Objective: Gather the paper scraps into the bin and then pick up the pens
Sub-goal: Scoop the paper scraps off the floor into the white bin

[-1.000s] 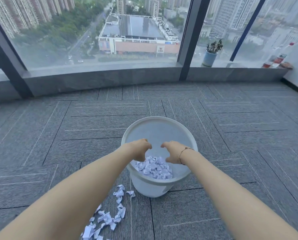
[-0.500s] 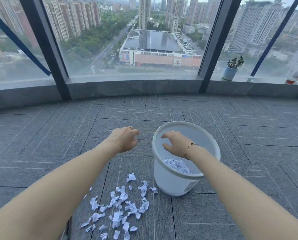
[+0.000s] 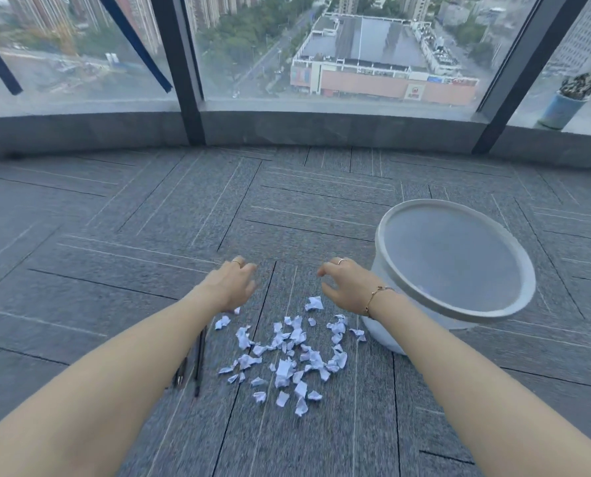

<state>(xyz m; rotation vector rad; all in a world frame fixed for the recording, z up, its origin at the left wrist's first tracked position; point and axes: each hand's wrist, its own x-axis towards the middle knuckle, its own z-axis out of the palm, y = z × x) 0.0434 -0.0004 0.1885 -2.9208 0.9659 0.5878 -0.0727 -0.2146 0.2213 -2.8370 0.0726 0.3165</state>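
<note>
Several white paper scraps [image 3: 288, 356] lie scattered on the grey carpet in front of me. A white round bin [image 3: 459, 315] stands to their right, tilted toward me so its inside reads as a pale blur. My left hand [image 3: 233, 284] hovers over the far left edge of the scraps, fingers curled and apart, holding nothing. My right hand [image 3: 350, 282] hovers over the far right edge beside the bin's rim, fingers spread and empty. Dark pens [image 3: 197, 361] lie side by side on the carpet left of the scraps, partly hidden by my left forearm.
A low grey sill [image 3: 321, 129] runs under floor-to-ceiling windows with dark frames at the far side. A blue pot with a plant [image 3: 562, 110] sits on the sill at the far right. Grey carpet tiles stretch to the left and behind the bin.
Both hands have left the bin and moved left and down over the scrap pile. The view has shifted left, so the bin now sits at the right and the pens show.
</note>
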